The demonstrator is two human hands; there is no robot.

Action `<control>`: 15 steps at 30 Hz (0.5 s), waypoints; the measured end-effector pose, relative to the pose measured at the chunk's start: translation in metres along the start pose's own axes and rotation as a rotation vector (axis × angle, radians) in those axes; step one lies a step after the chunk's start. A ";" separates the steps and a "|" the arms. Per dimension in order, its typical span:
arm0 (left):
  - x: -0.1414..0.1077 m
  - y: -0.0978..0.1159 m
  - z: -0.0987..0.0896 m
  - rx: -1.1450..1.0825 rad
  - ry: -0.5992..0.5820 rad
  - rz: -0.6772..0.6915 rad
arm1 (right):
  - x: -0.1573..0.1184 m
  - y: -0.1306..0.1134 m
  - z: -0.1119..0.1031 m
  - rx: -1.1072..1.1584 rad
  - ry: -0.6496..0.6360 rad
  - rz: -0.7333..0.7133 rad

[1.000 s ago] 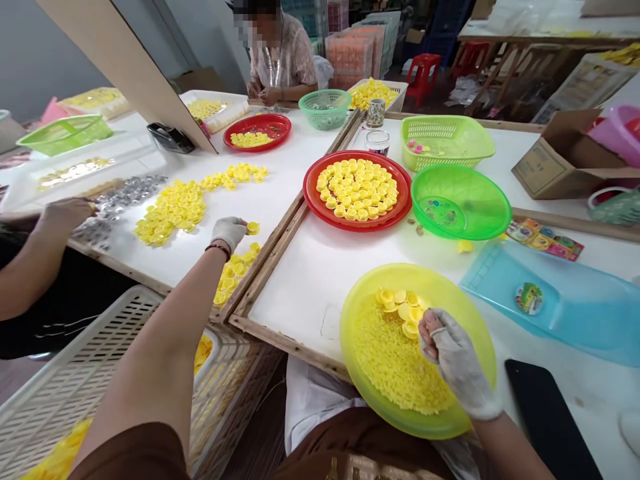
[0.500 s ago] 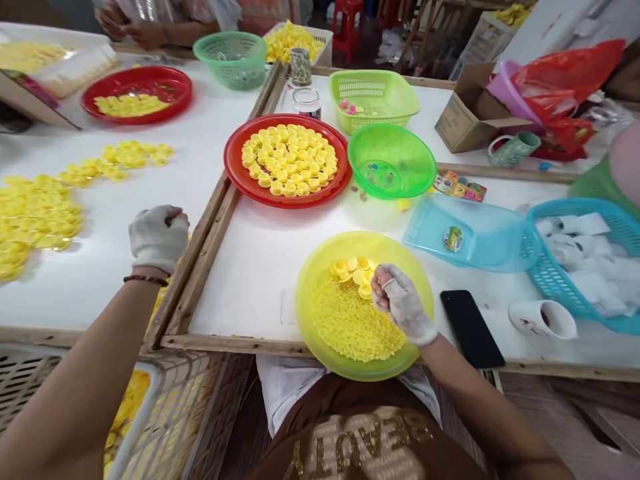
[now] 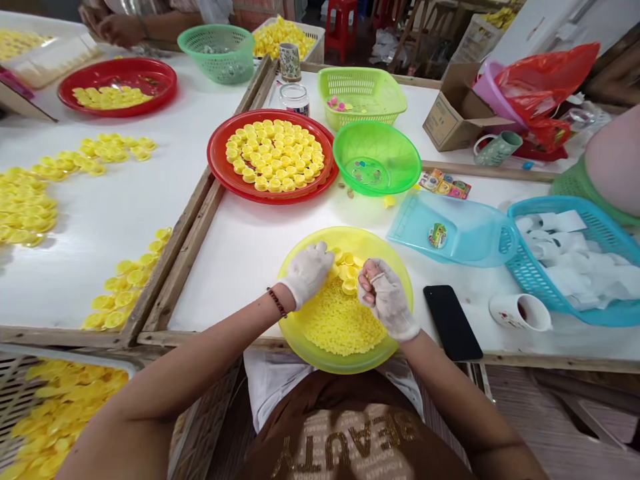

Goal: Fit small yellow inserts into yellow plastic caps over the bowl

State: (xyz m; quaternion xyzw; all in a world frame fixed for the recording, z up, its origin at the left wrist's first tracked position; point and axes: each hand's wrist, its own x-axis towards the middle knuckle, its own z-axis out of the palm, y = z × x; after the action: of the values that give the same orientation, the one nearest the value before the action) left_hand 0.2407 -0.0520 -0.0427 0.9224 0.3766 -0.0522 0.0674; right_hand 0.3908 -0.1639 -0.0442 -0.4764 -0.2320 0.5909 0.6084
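Note:
A translucent yellow basin stands at the table's front edge, with small yellow pellets in it. Several shallow yellow plastic cups lie on the pellets at the far side. My left hand, in a white fingerless glove, is over the basin's left side beside those cups. Its fingers bend downward, and the tips are hidden. My right hand, gloved the same way, is over the basin's right side. Its bare fingertips are curled together, and what they hold is too small to make out.
Beyond the basin, a red tray carries many yellow cups, beside a green bowl. To the right are a blue scoop-shaped tray, a black phone and a white mug. Wooden strips divide the table; more cups lie left.
My left hand has moved right, from the left table across the wooden divider to the basin. My right hand stays closed over the basin. The whole view has shifted slightly.

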 end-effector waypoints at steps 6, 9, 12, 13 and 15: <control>-0.037 0.002 0.010 -0.593 0.092 -0.099 | 0.002 -0.005 0.010 0.085 -0.051 -0.033; -0.047 0.017 0.020 -0.774 0.052 -0.092 | 0.003 -0.006 0.019 0.119 -0.068 -0.075; -0.050 0.028 0.025 -0.865 0.056 -0.078 | 0.006 -0.002 0.026 0.145 -0.066 -0.126; -0.049 0.030 0.026 -0.885 0.069 -0.072 | 0.006 0.000 0.027 0.139 -0.065 -0.148; -0.049 0.033 0.026 -0.907 0.100 -0.060 | 0.007 0.004 0.028 0.103 -0.073 -0.207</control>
State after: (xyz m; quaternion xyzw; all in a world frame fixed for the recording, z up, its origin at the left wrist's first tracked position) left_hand 0.2278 -0.1133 -0.0582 0.7897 0.3908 0.1606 0.4448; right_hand 0.3662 -0.1492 -0.0370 -0.3959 -0.2714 0.5530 0.6810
